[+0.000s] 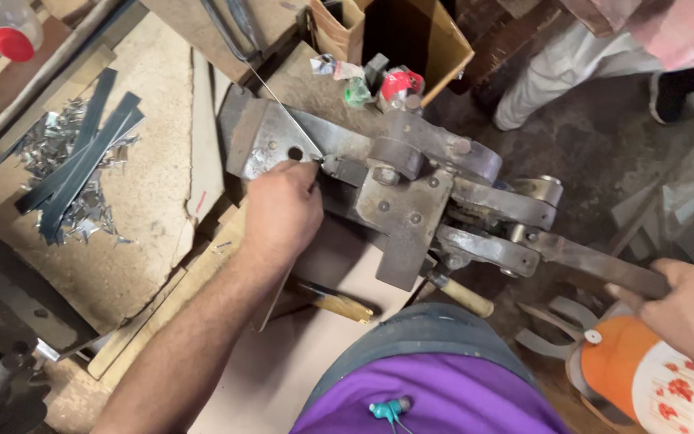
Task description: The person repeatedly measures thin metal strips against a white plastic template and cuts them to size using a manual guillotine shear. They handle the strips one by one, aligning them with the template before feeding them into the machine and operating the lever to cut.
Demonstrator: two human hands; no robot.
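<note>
My left hand [281, 210] sits in the middle of the frame, fingers curled and pressed together, pinching a thin metal rod [283, 104] right where it meets the blade of the lever shear [387, 185]. The rod runs up and away toward the upper middle of the frame. My right hand [688, 309], at the right edge, is wrapped around the end of the long lever handle [604, 269] (how tightly I cannot tell, since the fingers are partly cut off by the frame).

The worry is plain: my left fingertips are just beside the cutting edge. If I pull the handle while they are that close, the blade could nip them. The thin rod could also twist or slide in the jaw, giving a crooked cut or a piece that jumps.

The cut strips [82, 153] and bright scraps [58, 141] lie at the upper left, well apart. Another person's leg [556, 60] stands at the upper right, near enough that a flying offcut could reach it.
</note>
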